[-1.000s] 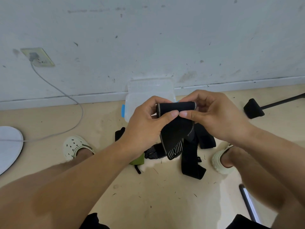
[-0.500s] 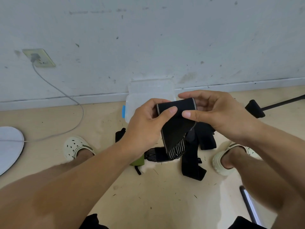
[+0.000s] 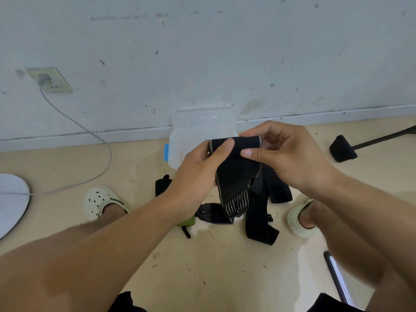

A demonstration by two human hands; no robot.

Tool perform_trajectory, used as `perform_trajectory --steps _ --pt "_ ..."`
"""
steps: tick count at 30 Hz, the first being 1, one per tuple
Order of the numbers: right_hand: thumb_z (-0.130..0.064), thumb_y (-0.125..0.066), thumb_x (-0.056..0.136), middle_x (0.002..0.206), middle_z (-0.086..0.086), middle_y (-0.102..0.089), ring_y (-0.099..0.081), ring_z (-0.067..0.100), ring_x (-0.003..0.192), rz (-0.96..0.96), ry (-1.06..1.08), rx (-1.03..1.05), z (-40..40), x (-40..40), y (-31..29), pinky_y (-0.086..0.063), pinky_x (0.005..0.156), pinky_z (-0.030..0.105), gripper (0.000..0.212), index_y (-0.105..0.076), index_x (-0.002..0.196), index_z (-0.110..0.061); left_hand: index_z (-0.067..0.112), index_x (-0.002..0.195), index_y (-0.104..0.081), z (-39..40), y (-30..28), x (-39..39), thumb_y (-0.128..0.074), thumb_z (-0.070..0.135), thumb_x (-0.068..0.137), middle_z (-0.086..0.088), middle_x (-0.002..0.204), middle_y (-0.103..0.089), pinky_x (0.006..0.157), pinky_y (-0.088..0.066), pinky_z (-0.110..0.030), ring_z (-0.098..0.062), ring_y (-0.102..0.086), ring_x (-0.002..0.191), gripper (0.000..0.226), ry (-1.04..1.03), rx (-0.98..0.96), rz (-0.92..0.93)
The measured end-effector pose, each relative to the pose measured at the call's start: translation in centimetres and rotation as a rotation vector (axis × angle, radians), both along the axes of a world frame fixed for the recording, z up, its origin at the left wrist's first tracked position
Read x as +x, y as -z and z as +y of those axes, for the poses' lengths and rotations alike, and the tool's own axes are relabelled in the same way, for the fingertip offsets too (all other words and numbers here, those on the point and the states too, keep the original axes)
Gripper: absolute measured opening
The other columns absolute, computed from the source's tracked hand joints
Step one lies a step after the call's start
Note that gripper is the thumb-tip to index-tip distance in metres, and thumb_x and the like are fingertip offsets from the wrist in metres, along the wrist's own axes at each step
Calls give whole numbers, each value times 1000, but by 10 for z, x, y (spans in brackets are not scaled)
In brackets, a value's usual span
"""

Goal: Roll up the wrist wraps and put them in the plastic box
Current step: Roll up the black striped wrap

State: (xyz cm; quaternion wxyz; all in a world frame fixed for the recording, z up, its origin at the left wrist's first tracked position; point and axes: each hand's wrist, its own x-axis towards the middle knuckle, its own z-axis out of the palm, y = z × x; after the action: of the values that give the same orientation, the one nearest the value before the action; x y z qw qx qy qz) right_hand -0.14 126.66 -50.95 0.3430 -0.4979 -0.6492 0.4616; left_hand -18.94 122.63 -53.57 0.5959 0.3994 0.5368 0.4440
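Observation:
I hold a black wrist wrap (image 3: 236, 174) in the air above the floor, its top end rolled into a short tube and its striped tail hanging down. My left hand (image 3: 198, 170) grips the roll's left side with the thumb on top. My right hand (image 3: 283, 158) pinches the right side. Behind my hands the clear plastic box (image 3: 180, 143) with a blue latch stands open against the wall. More black wraps (image 3: 258, 221) and a green one (image 3: 188, 221) lie in a heap on the floor below.
My two feet in pale clogs (image 3: 101, 202) flank the heap. A grey cable (image 3: 90, 134) runs from a wall socket to a white round object (image 3: 11, 199) at the left. A black stand foot (image 3: 342, 149) sits at the right.
The roll has been turned a little further between my fingers and the hanging tail has shortened slightly. Both hands stay in the same place.

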Motion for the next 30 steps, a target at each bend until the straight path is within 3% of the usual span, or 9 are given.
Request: perform_trajectory --steps 2,5,8,13,18,23,26,30 --pt "-12 -86 82 80 15 -72 -65 31 70 -8 -18 63 -2 -2 2 -58 75 45 25 -79 99 -29 20 122 -70 0 -1 2 -63 56 89 0 115 -78 102 -57 -51 -20 -75 110 49 13 -67 -75" --pt "-6 -85 82 97 17 -76 -71 41 91 14 -50 46 -3 -2 0 -58 88 59 29 -79 98 -29 17 113 -71 2 -3 -1 -67 46 90 0 106 -77 100 -59 -49 -20 -75 106 38 -8 -53 -82" --pt "-8 -86 79 98 14 -78 -73 38 93 34 -91 -49 -3 -1 -5 -58 93 55 29 -78 101 -25 19 116 -69 3 -1 -6 -71 27 97 -5 111 -73 92 -62 -48 -25 -73 108 21 -32 -31 -74" --pt "-25 -83 75 104 4 -79 -75 30 97 91 -87 -182 0 1 -8 -61 94 36 41 -74 114 -23 28 115 -68 3 0 -10 -77 15 93 -11 118 -70 86 -63 -43 -27 -73 107 27 2 49 -3" --pt "-27 -78 74 102 4 -80 -77 18 94 110 -135 -225 2 3 -8 -60 81 24 44 -74 116 -15 21 118 -68 3 -1 -8 -77 36 90 -4 112 -74 91 -62 -41 -22 -73 108 33 40 35 15" --pt "-17 -79 83 99 2 -80 -77 21 90 66 -129 -214 0 3 -7 -61 86 29 28 -76 111 -18 22 112 -69 0 -8 -5 -64 38 99 7 97 -75 67 -54 -13 -3 -72 89 21 60 164 257" --pt "-12 -79 85 95 2 -80 -78 19 85 79 -102 -200 -1 1 -9 -63 85 33 24 -77 109 -18 22 105 -69 -1 -11 -5 -66 35 99 9 89 -74 62 -50 -9 3 -70 80 15 39 206 295" --pt "-17 -81 86 95 6 -80 -77 32 90 20 -53 -138 -1 -5 -3 -62 89 50 20 -79 105 -21 22 102 -71 1 -9 -4 -66 34 100 6 90 -76 62 -50 -9 1 -72 81 13 -3 194 305"
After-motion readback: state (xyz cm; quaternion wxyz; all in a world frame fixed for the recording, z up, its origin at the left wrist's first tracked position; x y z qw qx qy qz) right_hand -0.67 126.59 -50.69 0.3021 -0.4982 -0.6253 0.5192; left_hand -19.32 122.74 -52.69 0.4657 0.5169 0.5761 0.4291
